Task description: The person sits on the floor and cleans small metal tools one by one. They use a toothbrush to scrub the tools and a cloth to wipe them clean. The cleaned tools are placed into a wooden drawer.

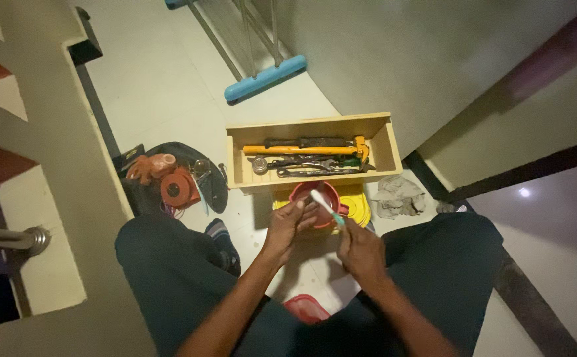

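Pale tiled floor [169,86] at the foot of a staircase, dim light, seen from above; the person sits or crouches with dark trousers to either side of the view. On the floor ahead stands an open wooden toolbox [309,125] holding a hammer with an orange handle [301,150] and several spanners [308,165]. Just in front of the box is a red bowl [315,198], beside something yellow [358,201]. A crumpled grey rag [397,196] lies to the right, an orange reel [179,188] to the left.

Both hands are raised over the red bowl. The right hand [362,251] holds a white toothbrush [327,208] by its greenish handle, fingers wrapped tight, head pointing up and left. The left hand [288,225] is closed round something small at the brush head; what it is cannot be made out.

Assessment: the toothbrush looks light, thin and stiff plastic, somewhat flexible at the neck and likely slippery if wet. It is best held low on the handle, as now. The small item needs a fingertip pinch.
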